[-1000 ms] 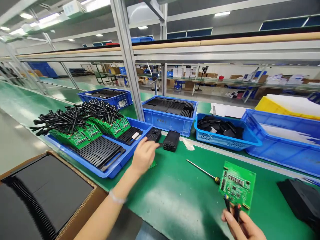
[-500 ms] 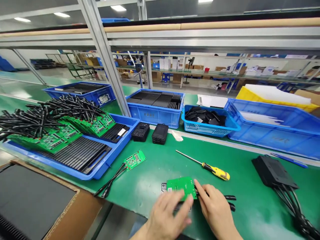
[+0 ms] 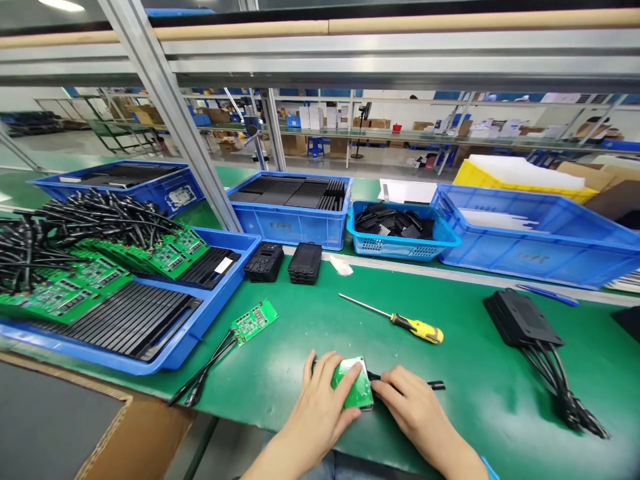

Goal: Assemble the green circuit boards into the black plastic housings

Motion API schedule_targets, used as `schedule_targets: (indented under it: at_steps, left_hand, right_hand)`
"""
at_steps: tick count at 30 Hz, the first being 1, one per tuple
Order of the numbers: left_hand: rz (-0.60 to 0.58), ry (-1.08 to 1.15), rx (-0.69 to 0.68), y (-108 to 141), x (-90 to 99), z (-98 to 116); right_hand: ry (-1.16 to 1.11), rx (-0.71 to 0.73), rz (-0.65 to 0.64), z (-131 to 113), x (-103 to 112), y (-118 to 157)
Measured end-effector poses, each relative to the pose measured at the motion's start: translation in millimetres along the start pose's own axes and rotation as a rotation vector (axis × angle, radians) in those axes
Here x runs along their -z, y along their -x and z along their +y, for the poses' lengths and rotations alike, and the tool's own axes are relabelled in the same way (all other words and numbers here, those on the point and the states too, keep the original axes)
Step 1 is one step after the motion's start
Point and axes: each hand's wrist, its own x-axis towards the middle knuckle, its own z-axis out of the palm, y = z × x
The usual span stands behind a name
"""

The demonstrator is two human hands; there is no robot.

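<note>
A green circuit board sits near the front edge of the bench, with a dark part just showing under its lower edge. My left hand grips it from the left, thumb and fingers across its face and side. At its right edge, my right hand pinches the black cable coming off the board; the cable end sticks out past the knuckles. A yellow-and-black screwdriver lies beyond my hands. To the left rests another circuit board with two black leads.
On the left is a blue tray of black cases and wired boards. Stacked black cases stand behind. Along the back are a light-blue basket and large blue bins. Black boxes with cables lie right. A metal post rises at left.
My left hand, blurred above the board before, now rests on it. The board has turned and tilted between my hands. My right hand has moved slightly left along the cables. The view has shifted.
</note>
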Motion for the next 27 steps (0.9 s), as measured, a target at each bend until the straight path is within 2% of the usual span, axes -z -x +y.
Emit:
schedule_targets:
  at_steps: [6, 10, 13, 16, 19, 24, 27]
  left_hand:
    - [-0.044, -0.042, -0.074, -3, -8.1, -11]
    - [-0.087, -0.001, -0.15, -10, -1.5, -18]
    - [-0.103, 0.004, -0.188, -15, 5.1, -23]
    - [-0.116, 0.007, -0.228, -18, 8.8, -28]
    - [-0.118, 0.011, -0.245, -19, 8.0, -34]
    - [-0.121, 0.039, -0.254, -17, 3.1, -42]
    - [-0.127, 0.044, -0.284, -18, 3.3, -44]
  right_hand:
    - [0.03, 0.02, -0.02, 5, -4, 5]
    - [0.101, 0.008, 0.015, 2, -11, 5]
    - [0.154, -0.004, -0.004, -2, -18, 4]
    - [0.15, -0.004, -0.072, -3, -19, 1]
    - [0.112, 0.01, -0.149, 1, -11, -4]
    - [0.059, -0.235, -0.342, 10, -2, -16]
    - [0.074, -0.222, -0.394, 13, -5, -23]
